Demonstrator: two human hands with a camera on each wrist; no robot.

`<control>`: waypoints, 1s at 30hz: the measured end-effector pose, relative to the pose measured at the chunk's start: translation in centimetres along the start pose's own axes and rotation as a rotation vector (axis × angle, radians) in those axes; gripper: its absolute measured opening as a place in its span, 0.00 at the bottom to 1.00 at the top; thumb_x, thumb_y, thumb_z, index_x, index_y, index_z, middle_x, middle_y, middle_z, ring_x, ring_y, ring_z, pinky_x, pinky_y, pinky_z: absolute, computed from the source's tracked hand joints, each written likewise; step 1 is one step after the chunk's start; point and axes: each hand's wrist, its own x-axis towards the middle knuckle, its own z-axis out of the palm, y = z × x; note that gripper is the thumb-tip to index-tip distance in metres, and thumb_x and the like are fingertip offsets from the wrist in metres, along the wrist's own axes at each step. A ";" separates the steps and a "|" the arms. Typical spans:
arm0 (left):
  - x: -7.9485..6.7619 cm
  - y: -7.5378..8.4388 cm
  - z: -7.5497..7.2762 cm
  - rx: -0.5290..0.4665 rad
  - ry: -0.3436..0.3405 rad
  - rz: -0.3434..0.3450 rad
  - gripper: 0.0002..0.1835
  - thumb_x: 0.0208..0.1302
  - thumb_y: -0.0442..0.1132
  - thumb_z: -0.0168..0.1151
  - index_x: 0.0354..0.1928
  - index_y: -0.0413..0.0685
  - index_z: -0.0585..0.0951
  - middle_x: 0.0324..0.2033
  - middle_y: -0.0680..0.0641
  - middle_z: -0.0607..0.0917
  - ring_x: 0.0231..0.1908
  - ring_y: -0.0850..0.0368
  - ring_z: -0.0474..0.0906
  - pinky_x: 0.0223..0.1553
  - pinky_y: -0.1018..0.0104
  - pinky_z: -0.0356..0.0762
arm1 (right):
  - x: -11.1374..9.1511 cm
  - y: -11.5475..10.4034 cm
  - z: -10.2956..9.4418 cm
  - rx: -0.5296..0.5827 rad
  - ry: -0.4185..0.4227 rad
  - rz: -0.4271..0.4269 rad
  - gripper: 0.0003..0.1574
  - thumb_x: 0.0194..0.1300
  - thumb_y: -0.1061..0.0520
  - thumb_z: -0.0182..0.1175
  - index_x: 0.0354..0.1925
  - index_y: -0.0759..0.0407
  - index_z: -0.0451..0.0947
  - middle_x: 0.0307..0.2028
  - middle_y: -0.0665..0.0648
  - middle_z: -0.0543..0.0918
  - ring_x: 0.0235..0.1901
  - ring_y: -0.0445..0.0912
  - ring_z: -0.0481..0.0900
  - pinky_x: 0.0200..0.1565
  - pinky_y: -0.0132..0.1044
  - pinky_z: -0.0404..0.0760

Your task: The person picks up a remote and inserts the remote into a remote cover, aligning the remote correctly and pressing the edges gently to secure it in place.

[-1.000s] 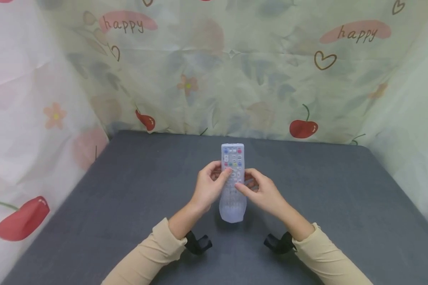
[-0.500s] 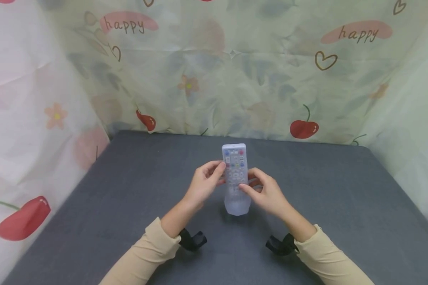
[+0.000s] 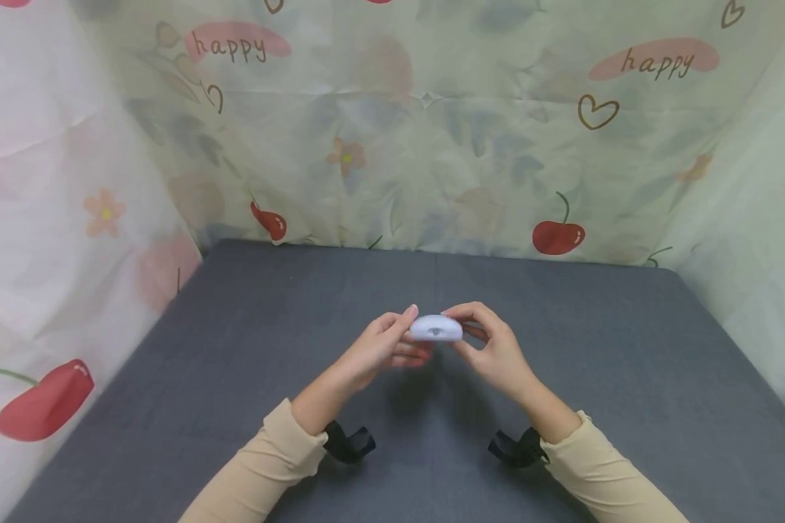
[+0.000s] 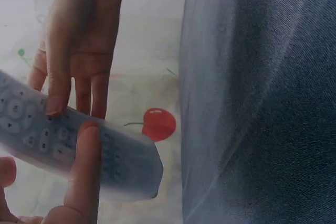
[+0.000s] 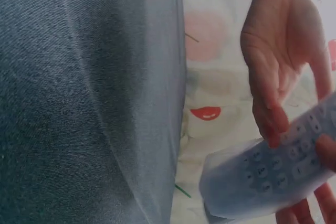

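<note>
A remote control (image 3: 436,328) in a translucent cover is held above the table, its end facing up toward the head view. My left hand (image 3: 381,345) grips its left side, with the thumb by the upper edge and other fingers lower down. On the opposite side, my right hand (image 3: 493,349) pinches the remote between thumb and fingers. Both wrist views show the keypad side of the remote control (image 4: 134,163) (image 5: 257,187), with digits from both hands on it. The head view hides the keypad.
A dark grey cloth-covered table (image 3: 268,312) lies below the hands. Patterned curtains (image 3: 392,131) enclose its back and sides. Black straps (image 3: 349,444) are worn on both wrists, near the beige sleeves.
The remote control has tipped from showing its keypad to showing only its end. My left hand has turned and its thumb has moved off the keys to the remote's edge.
</note>
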 end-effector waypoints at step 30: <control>-0.5 -0.3 0.2 0.057 0.029 0.084 0.33 0.59 0.31 0.61 0.62 0.40 0.56 0.54 0.37 0.75 0.39 0.56 0.82 0.43 0.65 0.76 | 0.6 -0.3 0.2 0.220 -0.037 0.448 0.30 0.67 0.55 0.55 0.59 0.63 0.54 0.49 0.69 0.76 0.44 0.50 0.82 0.42 0.43 0.83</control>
